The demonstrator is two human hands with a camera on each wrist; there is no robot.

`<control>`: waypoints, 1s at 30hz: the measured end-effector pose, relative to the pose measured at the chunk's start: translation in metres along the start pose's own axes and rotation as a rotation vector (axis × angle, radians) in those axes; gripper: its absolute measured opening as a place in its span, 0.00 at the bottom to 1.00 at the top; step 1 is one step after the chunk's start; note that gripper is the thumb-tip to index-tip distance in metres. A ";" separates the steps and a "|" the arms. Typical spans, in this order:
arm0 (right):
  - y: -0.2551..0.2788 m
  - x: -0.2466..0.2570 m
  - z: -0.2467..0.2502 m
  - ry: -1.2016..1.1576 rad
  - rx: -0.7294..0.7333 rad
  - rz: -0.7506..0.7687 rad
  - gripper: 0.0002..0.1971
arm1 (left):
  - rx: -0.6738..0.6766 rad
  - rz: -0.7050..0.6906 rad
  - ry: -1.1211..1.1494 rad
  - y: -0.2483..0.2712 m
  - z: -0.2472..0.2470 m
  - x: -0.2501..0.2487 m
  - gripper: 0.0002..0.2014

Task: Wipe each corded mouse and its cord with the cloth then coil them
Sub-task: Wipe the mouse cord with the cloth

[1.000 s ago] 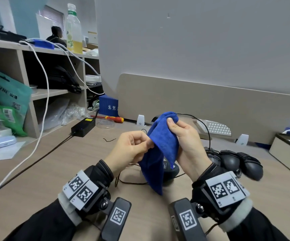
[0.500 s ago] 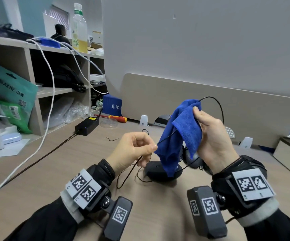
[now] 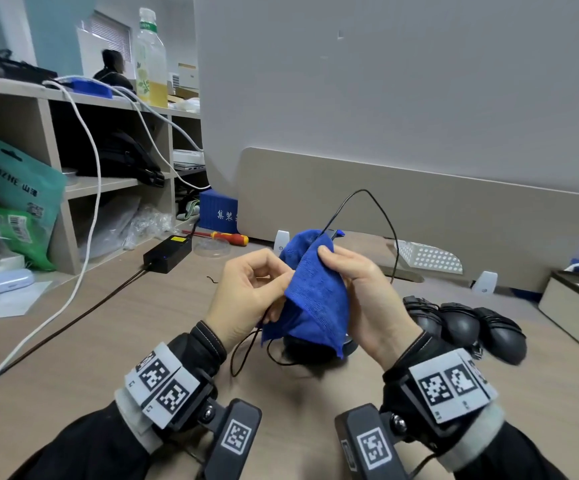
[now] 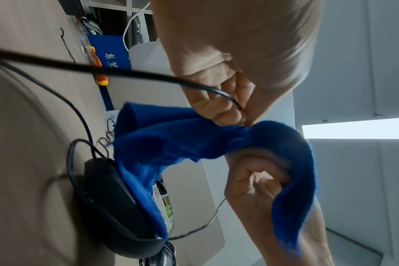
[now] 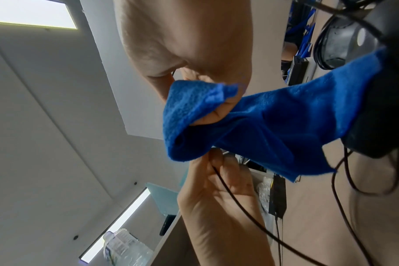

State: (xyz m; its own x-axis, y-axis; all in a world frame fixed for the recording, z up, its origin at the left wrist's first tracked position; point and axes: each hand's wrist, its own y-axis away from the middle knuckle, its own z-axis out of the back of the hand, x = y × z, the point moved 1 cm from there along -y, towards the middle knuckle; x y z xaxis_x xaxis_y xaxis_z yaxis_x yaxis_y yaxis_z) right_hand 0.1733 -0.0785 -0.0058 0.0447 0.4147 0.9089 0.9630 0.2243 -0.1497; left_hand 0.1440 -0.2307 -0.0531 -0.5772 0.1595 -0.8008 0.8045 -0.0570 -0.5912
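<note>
Above the middle of the worktop [image 3: 73, 341], the left hand [image 3: 246, 292] pinches the thin black cord [image 3: 364, 194] between thumb and curled fingers [image 4: 219, 109], right against the blue cloth [image 3: 316, 292]. The right hand [image 3: 367, 299] grips the cloth, its fingers [image 5: 214, 115] folded into the fabric with the cord running through the fold. Past the cloth the cord rises in a loop toward the far edge and falls again behind the right hand. Below the left hand it hangs in slack loops down to the surface.

Under the hanging cloth a black mouse [image 4: 116, 207] rests on the worktop, the lower edge of the cloth touching its back. Three more dark mice [image 3: 465, 323] lie side by side toward the right edge, just beyond the right wrist.

Along the far edge stands a beige divider panel [image 3: 419, 220] with a white perforated tray [image 3: 430, 259] lying before it; what it holds cannot be told. Toward the far left corner lie a black power brick [image 3: 168, 252], a red-and-yellow screwdriver [image 3: 229, 237], a clear round dish [image 3: 212, 249] and a blue box [image 3: 218, 211].

At the left edge stands a shelf unit [image 3: 52, 140] holding green packets [image 3: 11, 202] and a dark bag, with a bottle [image 3: 149, 60] of yellowish liquid on top and white cables [image 3: 94, 188] trailing down to the worktop. A grey wall rises behind.
</note>
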 end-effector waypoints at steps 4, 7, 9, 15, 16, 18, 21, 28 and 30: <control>-0.003 -0.008 0.001 0.102 -0.079 0.048 0.16 | 0.077 0.003 -0.022 0.002 -0.003 -0.002 0.09; -0.003 -0.005 0.002 0.113 -0.122 0.055 0.15 | 0.141 0.023 -0.061 0.002 0.002 -0.003 0.09; -0.003 0.003 0.004 0.092 -0.133 0.081 0.13 | 0.173 0.035 -0.093 0.005 0.007 -0.003 0.08; -0.005 0.022 0.014 0.031 -0.148 0.144 0.10 | 0.193 0.114 -0.190 0.017 0.030 -0.004 0.09; -0.004 0.021 0.013 0.030 -0.143 0.139 0.10 | 0.216 0.143 -0.216 0.015 0.032 -0.005 0.09; -0.004 0.020 0.010 0.013 -0.142 0.122 0.10 | 0.304 0.222 -0.238 0.010 0.029 -0.013 0.07; -0.002 0.019 0.006 0.018 -0.185 0.109 0.11 | 0.342 0.332 -0.164 0.001 0.014 -0.035 0.05; 0.019 0.022 0.004 0.242 -0.229 -0.008 0.12 | 0.257 0.304 -0.308 -0.018 -0.004 -0.067 0.07; 0.027 0.026 0.006 0.283 -0.230 -0.004 0.10 | 0.325 0.246 -0.399 -0.015 -0.006 -0.072 0.10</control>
State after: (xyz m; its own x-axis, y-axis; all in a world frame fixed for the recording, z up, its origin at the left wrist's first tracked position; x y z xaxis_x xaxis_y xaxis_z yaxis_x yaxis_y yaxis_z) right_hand 0.1988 -0.0564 0.0114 0.0814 0.1467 0.9858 0.9965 0.0076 -0.0834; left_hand 0.1739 -0.2355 0.0141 -0.4374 -0.2779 -0.8552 0.8740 -0.3554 -0.3315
